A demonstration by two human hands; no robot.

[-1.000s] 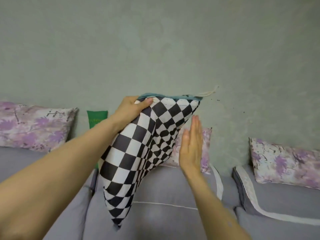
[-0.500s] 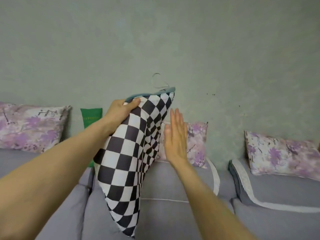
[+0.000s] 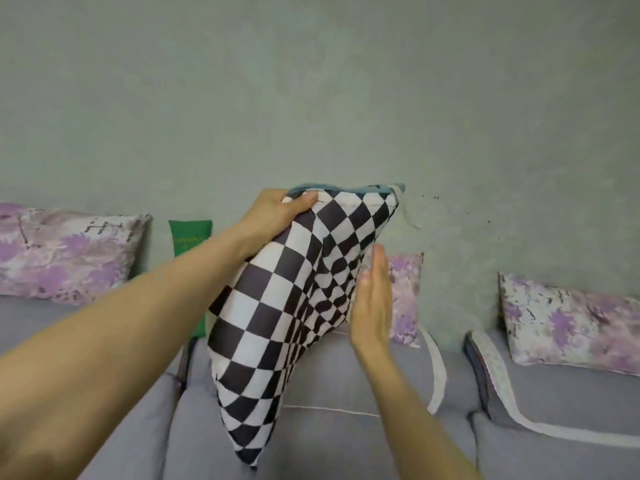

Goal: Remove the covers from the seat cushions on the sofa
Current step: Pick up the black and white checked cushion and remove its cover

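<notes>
A black-and-white checkered cushion (image 3: 287,306) hangs upright above the grey sofa (image 3: 346,438), its lower corner pointing down at the seat. My left hand (image 3: 277,216) grips its top left corner, where a blue-grey edge and a loose white cord (image 3: 405,209) show along the top. My right hand (image 3: 372,303) is flat and open, fingers together, beside the cushion's right side; whether the palm touches the cover I cannot tell.
Purple floral pillows lean on the grey-green wall: one at far left (image 3: 65,254), one behind my right hand (image 3: 405,299), one at right (image 3: 568,330). A green pillow (image 3: 188,237) stands behind my left forearm. White piping runs along the sofa's seat cushions (image 3: 436,368).
The cushion has swung back to the right and its top edge has widened toward me. My right hand has stayed flat next to its right side. The cord now hangs down.
</notes>
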